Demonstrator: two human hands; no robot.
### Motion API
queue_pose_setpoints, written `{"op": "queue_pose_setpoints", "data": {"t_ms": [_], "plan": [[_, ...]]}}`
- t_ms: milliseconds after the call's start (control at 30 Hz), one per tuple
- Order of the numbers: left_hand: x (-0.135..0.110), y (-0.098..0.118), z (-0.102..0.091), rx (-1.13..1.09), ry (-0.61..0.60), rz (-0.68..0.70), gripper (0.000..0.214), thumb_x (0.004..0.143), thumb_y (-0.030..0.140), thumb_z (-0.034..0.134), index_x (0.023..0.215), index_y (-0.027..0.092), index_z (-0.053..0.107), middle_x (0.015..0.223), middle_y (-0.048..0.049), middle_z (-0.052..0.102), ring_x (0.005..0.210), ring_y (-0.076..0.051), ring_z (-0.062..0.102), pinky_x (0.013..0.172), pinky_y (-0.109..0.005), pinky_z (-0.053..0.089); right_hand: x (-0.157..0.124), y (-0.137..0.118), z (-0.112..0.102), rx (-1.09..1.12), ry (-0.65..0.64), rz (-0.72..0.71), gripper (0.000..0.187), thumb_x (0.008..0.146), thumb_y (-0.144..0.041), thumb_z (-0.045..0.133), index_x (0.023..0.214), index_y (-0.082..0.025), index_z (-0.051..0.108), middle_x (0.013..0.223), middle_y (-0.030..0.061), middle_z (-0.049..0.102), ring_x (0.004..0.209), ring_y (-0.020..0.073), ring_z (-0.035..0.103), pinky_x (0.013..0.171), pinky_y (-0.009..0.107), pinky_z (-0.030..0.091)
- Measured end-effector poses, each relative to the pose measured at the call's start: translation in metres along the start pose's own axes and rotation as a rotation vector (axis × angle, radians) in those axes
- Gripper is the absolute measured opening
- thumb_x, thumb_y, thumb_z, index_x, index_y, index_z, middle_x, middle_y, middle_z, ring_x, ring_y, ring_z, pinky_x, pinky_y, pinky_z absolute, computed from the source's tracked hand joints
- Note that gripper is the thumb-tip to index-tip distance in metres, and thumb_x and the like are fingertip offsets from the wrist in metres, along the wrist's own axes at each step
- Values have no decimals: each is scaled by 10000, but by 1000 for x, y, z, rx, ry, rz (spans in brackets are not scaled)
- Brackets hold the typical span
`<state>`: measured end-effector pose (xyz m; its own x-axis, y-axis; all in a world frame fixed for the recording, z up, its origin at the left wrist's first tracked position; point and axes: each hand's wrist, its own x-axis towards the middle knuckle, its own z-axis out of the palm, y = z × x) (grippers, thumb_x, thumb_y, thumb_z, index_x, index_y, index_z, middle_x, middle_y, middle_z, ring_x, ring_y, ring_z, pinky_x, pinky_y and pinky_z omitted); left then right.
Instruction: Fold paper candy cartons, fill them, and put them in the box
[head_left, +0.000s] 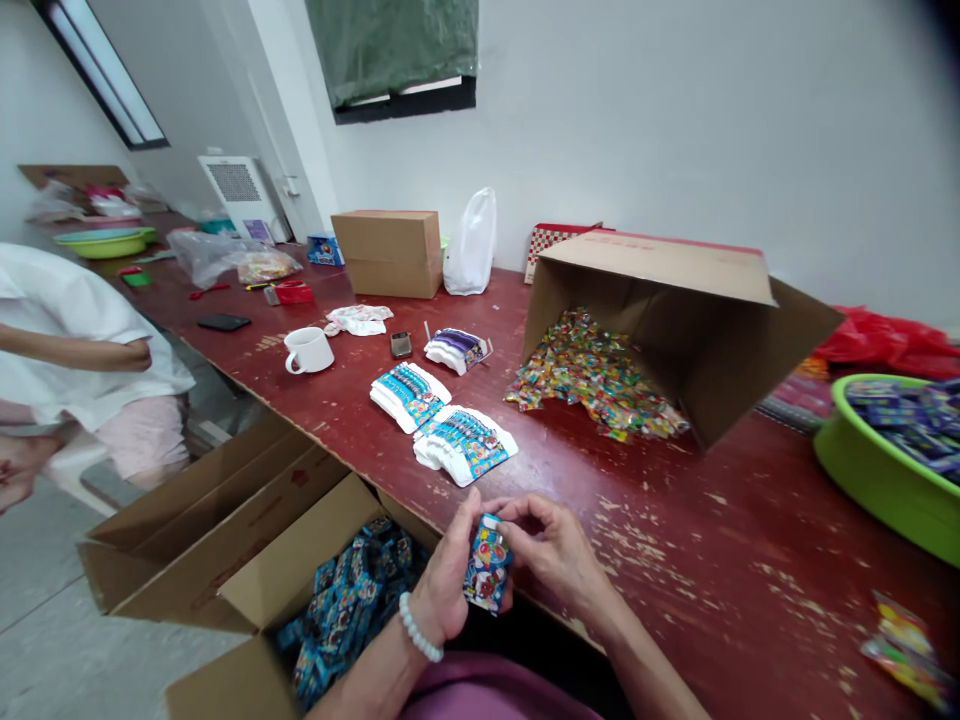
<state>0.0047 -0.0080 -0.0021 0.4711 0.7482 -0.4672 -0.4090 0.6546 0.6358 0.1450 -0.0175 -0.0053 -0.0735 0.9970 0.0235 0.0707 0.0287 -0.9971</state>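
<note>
Just off the table's near edge, my left hand (447, 578) is closed round a small blue printed packet (487, 570) with colourful cartoon figures. Fingers of my right hand (551, 545) pinch the packet's top, where a white strip shows. Below and left of my hands, an open cardboard box (300, 555) holds a heap of similar blue packets (352, 600). Beyond my hands, two fanned stacks of flat blue packets, a nearer stack (469, 440) and a farther stack (411, 395), lie on the red table (637, 530). Whether anything is inside the held packet, I cannot tell.
A tipped carton (660, 270) spills small wrapped candies (592, 375). At right stands a green basin (862, 490) of dark packets. A white mug (308, 351), a purple stack (456, 350) and a closed box (388, 253) are farther back. Another person (75, 320) sits at left.
</note>
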Motion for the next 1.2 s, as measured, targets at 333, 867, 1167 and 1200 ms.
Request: {"op": "queue_pose_setpoints", "data": {"t_ms": [333,867,1167,1200], "plan": [[-3,8,-4,38,31,34,466,855,447,581,1233,178,620,965,-76,711,525,-152,639,390,-244,502,-4,-11,-1,-111,-51,-128,141,879,-301,602,850,-201,696,952,46,681,834,181,630,722,282,478],[-23,44,-89,704,554,447,486,828,565,555,1150,211,639,1053,-103,696,922,-268,668,710,-336,544,82,42,-21,-528,305,-32,348,850,-378,573,1129,-172,584,1079,100,593,867,221,602,809,359,467],[-27,51,-135,962,643,526,485,854,538,531,1187,195,615,1150,-94,681,1098,-280,604,992,-409,429,117,56,-16,-589,423,106,371,642,-415,780,894,-169,662,1080,155,568,1098,391,476,908,513,327],[-23,48,-129,944,616,547,481,848,530,548,1182,191,619,1130,-93,686,1071,-270,616,968,-391,449,118,56,-15,-566,436,117,358,640,-411,775,875,-169,654,1070,150,570,1087,385,480,901,508,330]]}}
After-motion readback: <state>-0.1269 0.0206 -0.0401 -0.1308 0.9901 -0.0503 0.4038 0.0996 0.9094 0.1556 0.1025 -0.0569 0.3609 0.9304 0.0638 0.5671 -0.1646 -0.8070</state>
